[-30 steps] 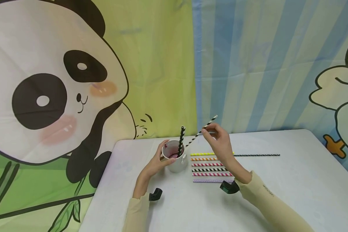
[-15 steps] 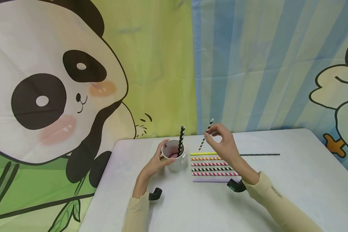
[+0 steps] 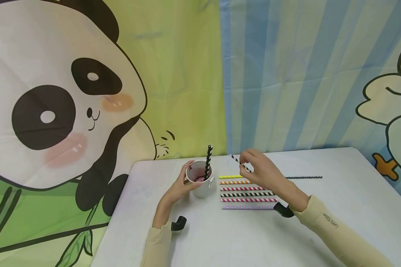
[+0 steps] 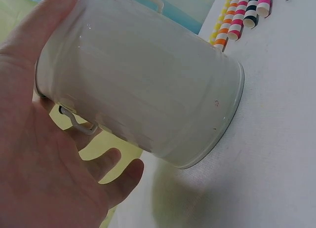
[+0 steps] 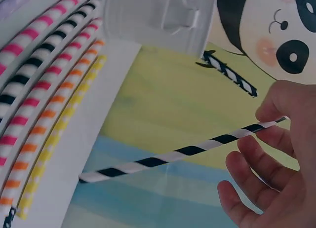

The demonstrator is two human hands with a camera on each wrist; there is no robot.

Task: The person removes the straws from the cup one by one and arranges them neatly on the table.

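Note:
My left hand (image 3: 178,191) holds a small white bucket (image 3: 205,191) by its rim, thumb on the near side and fingers around the far side. The bucket's plain wall (image 4: 143,80) and side loops show in the left wrist view. Black-and-white patterned straw (image 3: 208,163) stands up out of the bucket, leaning on its right inner wall. To the right, above the table, my right hand (image 3: 262,170) pinches a black-and-white striped paper straw (image 5: 190,150) near one end between thumb and index finger. Its other fingers are loosely bent, and the straw's free end points away from the hand.
Several paper straws lie in a row right of the bucket: yellow (image 3: 228,177), orange (image 3: 234,183), pink, black-striped (image 3: 245,194), pink again and purple (image 3: 248,207). A black dotted straw (image 3: 304,177) lies farther right. A printed curtain (image 3: 187,74) hangs behind the white table (image 3: 337,215).
My right hand has moved right and slightly down, away from the bucket, with the striped straw. The straw has swung from slanting up right to slanting down right. The left hand stays on the bucket.

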